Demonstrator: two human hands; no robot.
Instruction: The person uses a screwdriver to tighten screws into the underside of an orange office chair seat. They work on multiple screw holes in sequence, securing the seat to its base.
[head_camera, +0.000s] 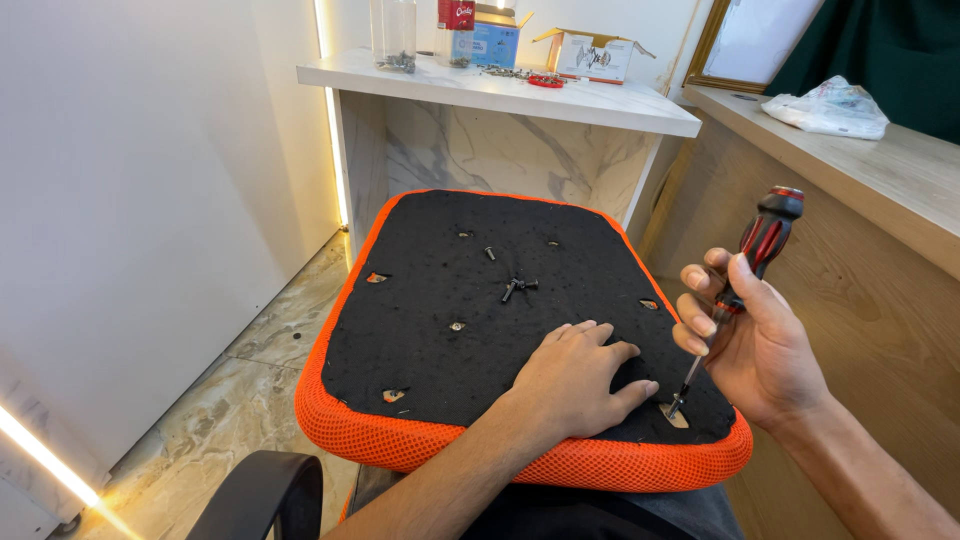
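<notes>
While the left hand (578, 378) presses flat and spread on the soft, light seat cushion (450, 300), the right hand (745, 340) grips the stiff screwdriver (740, 282) by its handle.

The seat cushion (440, 310) in the middle of the frame is black on its flat underside with a bright orange mesh edge. Screwdriver (745, 280) at right has a black and red handle. White marble-veined counter (520, 95) up top, with a blue box (496, 44) and a white box (592, 56) on it. Dark green curtain (880, 55) upper right, pale wood ledge (880, 170) below it.
</notes>
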